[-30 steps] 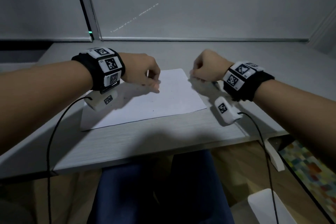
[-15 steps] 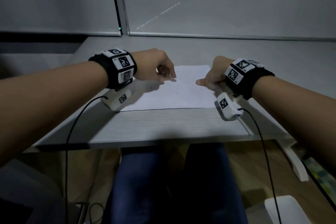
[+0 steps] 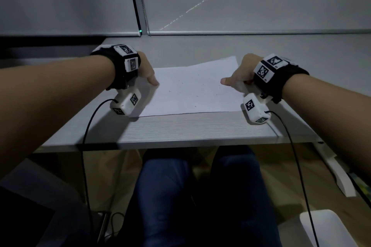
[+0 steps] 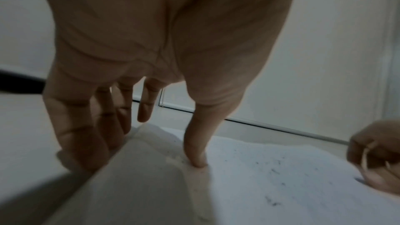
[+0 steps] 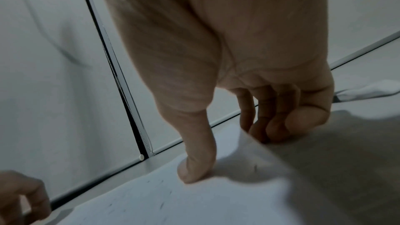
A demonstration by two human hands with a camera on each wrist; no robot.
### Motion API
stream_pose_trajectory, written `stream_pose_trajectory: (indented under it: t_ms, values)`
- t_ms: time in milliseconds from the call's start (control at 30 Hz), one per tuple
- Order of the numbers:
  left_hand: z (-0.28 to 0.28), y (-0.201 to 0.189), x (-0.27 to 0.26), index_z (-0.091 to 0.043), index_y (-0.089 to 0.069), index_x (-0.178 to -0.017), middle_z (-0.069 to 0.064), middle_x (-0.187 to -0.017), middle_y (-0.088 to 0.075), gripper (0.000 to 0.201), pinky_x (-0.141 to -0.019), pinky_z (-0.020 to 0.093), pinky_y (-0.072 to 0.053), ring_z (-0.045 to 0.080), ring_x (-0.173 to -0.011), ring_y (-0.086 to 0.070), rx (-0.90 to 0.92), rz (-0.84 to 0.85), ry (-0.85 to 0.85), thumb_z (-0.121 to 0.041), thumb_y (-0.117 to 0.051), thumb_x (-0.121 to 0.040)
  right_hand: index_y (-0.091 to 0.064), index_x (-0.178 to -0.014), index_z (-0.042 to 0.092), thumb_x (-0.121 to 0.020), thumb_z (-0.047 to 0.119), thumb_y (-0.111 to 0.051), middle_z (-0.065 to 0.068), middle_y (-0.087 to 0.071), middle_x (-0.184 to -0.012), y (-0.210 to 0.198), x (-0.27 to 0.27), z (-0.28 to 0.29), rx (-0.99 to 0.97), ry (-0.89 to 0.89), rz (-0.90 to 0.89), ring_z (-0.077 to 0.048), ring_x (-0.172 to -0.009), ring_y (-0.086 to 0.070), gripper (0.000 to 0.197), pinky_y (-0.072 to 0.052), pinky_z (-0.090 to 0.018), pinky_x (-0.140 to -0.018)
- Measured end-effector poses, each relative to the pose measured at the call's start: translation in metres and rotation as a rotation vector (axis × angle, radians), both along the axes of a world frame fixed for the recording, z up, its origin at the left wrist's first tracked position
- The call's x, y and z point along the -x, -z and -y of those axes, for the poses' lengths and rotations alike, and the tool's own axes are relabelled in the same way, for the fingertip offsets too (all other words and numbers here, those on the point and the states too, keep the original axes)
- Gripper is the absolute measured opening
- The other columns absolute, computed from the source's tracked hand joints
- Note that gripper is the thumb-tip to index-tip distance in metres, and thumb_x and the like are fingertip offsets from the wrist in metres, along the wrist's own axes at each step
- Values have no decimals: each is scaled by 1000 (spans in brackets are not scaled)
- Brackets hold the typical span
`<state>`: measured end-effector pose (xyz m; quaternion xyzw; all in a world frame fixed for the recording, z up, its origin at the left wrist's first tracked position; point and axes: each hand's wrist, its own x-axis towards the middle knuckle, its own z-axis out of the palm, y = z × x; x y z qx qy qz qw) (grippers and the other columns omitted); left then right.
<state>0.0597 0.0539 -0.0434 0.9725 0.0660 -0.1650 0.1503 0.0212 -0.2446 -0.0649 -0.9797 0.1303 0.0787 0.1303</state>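
Observation:
A white sheet of paper [image 3: 190, 90] with faint dark specks lies flat on the grey table [image 3: 200, 130], square to its front edge. My left hand [image 3: 148, 75] is at the sheet's left edge. Its thumb [image 4: 194, 151] presses on top, and its fingers [image 4: 82, 134] reach down to the edge with the tips tucked under it. My right hand [image 3: 235, 79] is at the right edge. Its thumb [image 5: 197, 160] lies on top and its curled fingers [image 5: 277, 126] sit under the edge, which is lifted a little. Both wrists carry black bands with white marker blocks.
Closed grey blinds [image 3: 241, 6] stand behind the table's far edge. Black cables hang from both wrists over the table's front. My knees in blue trousers [image 3: 166, 196] are under the table. A white table foot [image 3: 341, 176] and a white object [image 3: 329, 226] are on the floor at right.
Both hands have moved apart from the sheet's far corners to its left and right edges, thumbs now on top. The sheet has turned from slanted to square with the table's front.

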Motion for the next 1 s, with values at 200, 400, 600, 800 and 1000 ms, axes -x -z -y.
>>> stream_pose_trajectory:
  t_ms: [200,400,600,800,1000]
  values:
    - [-10,2,1,8,-65,-106,17,-77,-60,42,-56,33,-52,30,-77,-58,27,-140,-98,-27,-83,-93,-61,-66,8,-81,30,-91,-3,-66,-57,-5,3,11,-101,12,-67,-21,-56,-57,41,-47,-26,-58]
    - [-7,6,3,14,-65,-114,19,-64,-54,51,-55,36,-35,27,-60,-45,-57,-164,-76,-33,-76,-98,-51,-62,9,-91,20,-79,-7,-48,-62,-5,16,0,19,15,-29,-18,-51,-38,42,-32,-22,-48]
    - [-12,5,4,0,-54,-142,32,-117,-67,70,-70,39,-44,34,-82,-56,25,-149,-55,-50,-73,-95,-62,-76,-1,-97,6,-72,-10,-61,-47,-4,9,8,-156,119,4,-22,-56,-53,24,-39,-22,-49]
    - [-34,-1,-18,-12,-59,-72,8,-75,-51,48,-60,28,-36,21,-60,-44,76,-424,-20,-46,-92,-74,-71,-81,0,-83,6,-73,-21,-72,-73,-7,2,17,-189,151,-5,-28,-62,-62,6,-47,-36,-67]
    - [-42,4,-35,-7,-58,-62,6,-56,-49,45,-60,31,-24,19,-59,-31,94,-420,-46,-36,-77,-90,-74,-83,4,-96,25,-77,-22,-75,-70,-6,-4,23,-283,127,12,-30,-65,-64,25,-50,-38,-67]
